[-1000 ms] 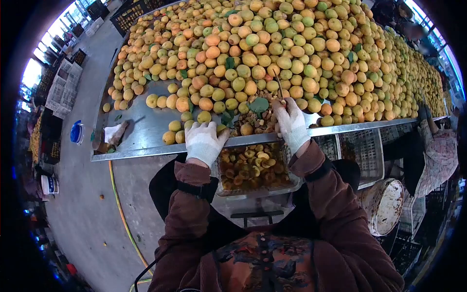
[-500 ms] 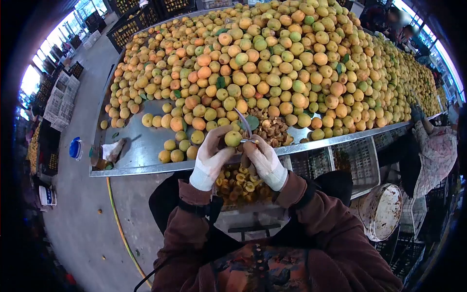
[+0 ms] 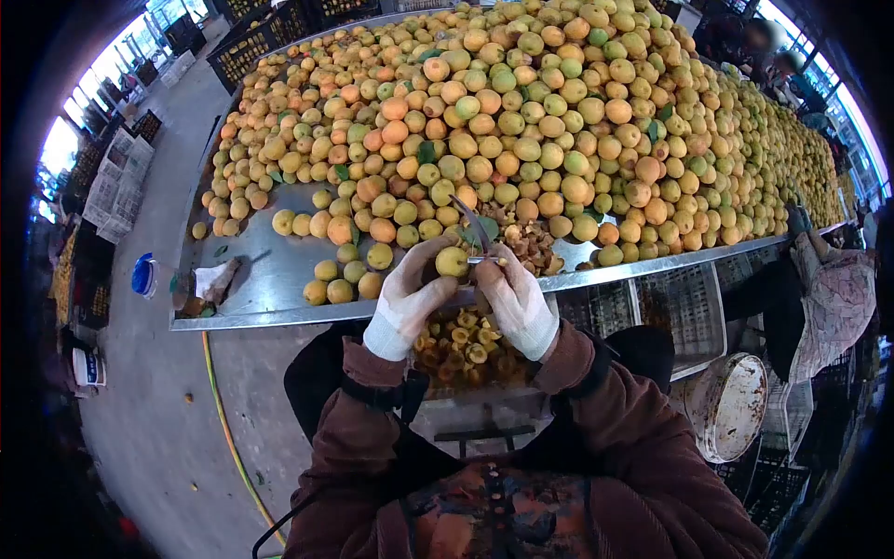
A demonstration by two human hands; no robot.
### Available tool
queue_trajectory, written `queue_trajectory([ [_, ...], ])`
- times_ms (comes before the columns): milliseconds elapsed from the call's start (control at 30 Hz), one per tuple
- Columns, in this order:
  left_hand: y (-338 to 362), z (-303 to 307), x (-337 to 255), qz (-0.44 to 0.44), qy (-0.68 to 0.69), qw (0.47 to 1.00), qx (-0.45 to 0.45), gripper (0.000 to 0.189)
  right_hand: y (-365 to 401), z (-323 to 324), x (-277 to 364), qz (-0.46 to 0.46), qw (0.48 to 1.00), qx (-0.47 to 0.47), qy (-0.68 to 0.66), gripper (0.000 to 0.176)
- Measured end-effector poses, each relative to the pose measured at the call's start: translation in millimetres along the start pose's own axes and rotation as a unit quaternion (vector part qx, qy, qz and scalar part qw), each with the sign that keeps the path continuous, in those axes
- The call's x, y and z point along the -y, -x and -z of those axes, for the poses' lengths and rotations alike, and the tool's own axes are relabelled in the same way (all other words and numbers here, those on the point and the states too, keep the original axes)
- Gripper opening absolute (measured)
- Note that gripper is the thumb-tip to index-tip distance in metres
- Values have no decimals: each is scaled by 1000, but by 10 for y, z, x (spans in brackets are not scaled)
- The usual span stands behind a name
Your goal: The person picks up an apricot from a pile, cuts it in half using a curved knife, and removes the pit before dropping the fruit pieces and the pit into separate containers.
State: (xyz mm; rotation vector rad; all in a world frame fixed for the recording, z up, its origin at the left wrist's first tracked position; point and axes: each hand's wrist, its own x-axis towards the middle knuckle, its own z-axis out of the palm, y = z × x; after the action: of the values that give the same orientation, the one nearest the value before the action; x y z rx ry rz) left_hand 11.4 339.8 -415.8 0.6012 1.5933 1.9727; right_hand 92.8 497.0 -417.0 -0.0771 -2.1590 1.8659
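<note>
Just above the table's front rim, my gloved left hand [image 3: 407, 303] is closed around a yellow-green apricot [image 3: 452, 262]. My gloved right hand [image 3: 517, 300] grips a knife with a curved blade [image 3: 480, 228], which points up and away from me. The thumb of that hand is close to the fruit, and the knife's handle is mostly hidden in the fingers. Beyond the hands, a heap of apricots [image 3: 521, 149] covers much of the metal table [image 3: 270, 312]. Brown scraps [image 3: 533, 247] lie behind the right hand. Below, halved apricots [image 3: 466, 347] fill a container between my knees.
On the table's left corner are a crumpled pale cloth [image 3: 216, 279] and a clear jar with a blue lid [image 3: 144, 277]. Plastic crates [image 3: 684, 317] and a rusty white bucket [image 3: 736, 407] stand at the right. A yellow hose [image 3: 223, 419] crosses the floor. Another person's sleeve [image 3: 838, 303] shows far right.
The apricot has turned a little in my left hand, and the knife blade has shifted slightly with my right hand. Both hands remain close together over the rim.
</note>
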Motion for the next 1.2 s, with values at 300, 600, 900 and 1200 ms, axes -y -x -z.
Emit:
queue_trajectory([
  [300,8,25,70,-32,-50,998,21,50,-1,-25,70,-72,997,11,-1,41],
  [600,59,0,-23,-62,-178,982,7,48,59,-247,-274,-118,991,-29,-62,41],
  [900,-85,69,114,-60,-76,989,-111,46,-54,-204,-319,-28,996,-32,83,34],
  [1200,-57,-117,157,-90,54,990,-89,57,50,-268,-152,-98,993,-12,64,37],
])
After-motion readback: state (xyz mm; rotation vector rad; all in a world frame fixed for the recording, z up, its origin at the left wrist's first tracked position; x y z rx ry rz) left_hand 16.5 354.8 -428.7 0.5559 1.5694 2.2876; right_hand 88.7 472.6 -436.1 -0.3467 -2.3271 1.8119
